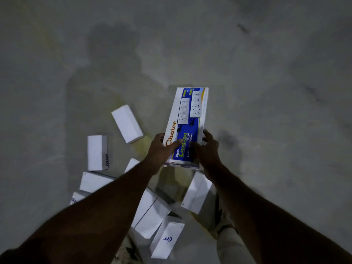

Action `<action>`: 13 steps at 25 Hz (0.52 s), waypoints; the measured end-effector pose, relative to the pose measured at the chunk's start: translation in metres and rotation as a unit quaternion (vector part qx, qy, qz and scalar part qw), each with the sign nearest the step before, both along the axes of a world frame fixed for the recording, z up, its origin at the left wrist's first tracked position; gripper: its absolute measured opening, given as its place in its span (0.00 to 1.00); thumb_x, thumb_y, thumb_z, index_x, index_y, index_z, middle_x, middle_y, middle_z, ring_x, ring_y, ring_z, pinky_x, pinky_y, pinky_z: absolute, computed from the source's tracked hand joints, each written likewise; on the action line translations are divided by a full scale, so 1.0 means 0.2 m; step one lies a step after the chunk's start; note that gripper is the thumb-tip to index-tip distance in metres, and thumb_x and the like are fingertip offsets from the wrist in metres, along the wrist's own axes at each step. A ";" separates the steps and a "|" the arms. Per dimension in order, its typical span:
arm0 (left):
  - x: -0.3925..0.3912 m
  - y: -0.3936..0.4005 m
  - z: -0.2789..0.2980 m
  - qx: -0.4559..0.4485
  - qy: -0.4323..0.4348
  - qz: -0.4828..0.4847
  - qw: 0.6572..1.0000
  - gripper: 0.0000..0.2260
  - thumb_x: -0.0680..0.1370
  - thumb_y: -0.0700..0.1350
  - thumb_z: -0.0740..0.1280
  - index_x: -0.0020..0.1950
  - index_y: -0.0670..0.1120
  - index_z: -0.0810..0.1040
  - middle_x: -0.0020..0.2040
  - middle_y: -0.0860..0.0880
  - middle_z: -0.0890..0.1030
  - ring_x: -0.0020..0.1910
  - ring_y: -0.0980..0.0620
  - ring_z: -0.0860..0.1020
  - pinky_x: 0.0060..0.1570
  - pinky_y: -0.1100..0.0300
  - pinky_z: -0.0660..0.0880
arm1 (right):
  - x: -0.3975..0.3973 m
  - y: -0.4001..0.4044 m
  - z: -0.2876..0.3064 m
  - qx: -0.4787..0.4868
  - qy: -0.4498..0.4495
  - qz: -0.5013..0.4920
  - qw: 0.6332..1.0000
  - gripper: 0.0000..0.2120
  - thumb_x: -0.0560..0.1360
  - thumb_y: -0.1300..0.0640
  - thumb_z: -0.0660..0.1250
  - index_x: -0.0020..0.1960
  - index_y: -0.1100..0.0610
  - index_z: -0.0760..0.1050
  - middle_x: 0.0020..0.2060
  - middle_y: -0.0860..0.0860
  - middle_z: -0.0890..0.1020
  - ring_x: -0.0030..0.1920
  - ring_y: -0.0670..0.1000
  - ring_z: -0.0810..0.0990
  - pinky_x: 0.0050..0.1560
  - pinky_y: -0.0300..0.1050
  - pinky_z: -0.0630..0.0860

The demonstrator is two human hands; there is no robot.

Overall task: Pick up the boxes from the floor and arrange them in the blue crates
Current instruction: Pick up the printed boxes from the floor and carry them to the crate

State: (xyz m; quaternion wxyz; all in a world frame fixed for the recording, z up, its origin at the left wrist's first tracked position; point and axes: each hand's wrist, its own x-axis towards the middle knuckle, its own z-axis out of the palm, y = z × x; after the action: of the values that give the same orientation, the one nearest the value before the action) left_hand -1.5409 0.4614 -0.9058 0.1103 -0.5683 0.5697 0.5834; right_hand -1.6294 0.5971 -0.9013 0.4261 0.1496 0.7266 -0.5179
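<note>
I hold a long blue and white power socket box [187, 119] above the floor with both hands. My left hand [162, 151] grips its near left edge, thumb across the printed face. My right hand [206, 149] grips its near right edge. Several plain white boxes lie scattered on the floor below: one [127, 123] at an angle, one [96, 152] to the left, one [197, 192] under my right forearm, one with blue writing [167, 237] near my feet. No blue crate is in view.
The grey concrete floor [266, 92] stretches open ahead and to the right. My shadow falls on it at upper left. More white boxes [150, 216] pile up between my arms, close to my legs.
</note>
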 end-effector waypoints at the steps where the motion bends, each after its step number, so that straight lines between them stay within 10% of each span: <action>1: 0.01 0.00 0.12 0.031 0.017 0.041 0.999 0.34 0.65 0.56 0.81 0.65 0.44 0.74 0.55 0.46 0.85 0.45 0.52 0.85 0.46 0.54 0.83 | -0.01 -0.02 0.12 -0.011 -0.003 -0.004 1.000 0.31 0.72 0.60 0.74 0.72 0.50 0.67 0.66 0.55 0.66 0.61 0.56 0.77 0.49 0.50 0.83; 9: 0.13 -0.07 1.41 0.168 0.106 0.106 0.974 0.24 0.78 0.60 0.68 0.67 0.46 0.78 0.56 0.44 0.86 0.42 0.49 0.86 0.43 0.54 0.82 | -0.07 -0.18 1.36 -0.155 -0.066 -0.008 0.986 0.07 0.80 0.53 0.66 0.54 0.55 0.74 0.51 0.58 0.84 0.44 0.55 0.86 0.47 0.53 0.84; 13: 0.34 -0.08 2.02 0.231 0.152 0.161 0.947 0.22 0.80 0.61 0.63 0.62 0.47 0.84 0.56 0.44 0.86 0.47 0.49 0.85 0.60 0.47 0.77 | -0.05 -0.25 1.98 -0.205 -0.104 0.042 0.972 0.27 0.73 0.42 0.71 0.66 0.55 0.73 0.57 0.58 0.84 0.57 0.61 0.83 0.62 0.64 0.76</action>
State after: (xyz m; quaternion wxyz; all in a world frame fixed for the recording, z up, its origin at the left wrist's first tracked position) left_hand -1.4732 0.4460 -0.5022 0.0555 -0.5158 0.3301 0.7886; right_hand -1.6394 0.5476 -0.5048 0.5424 0.0815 0.5618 -0.6193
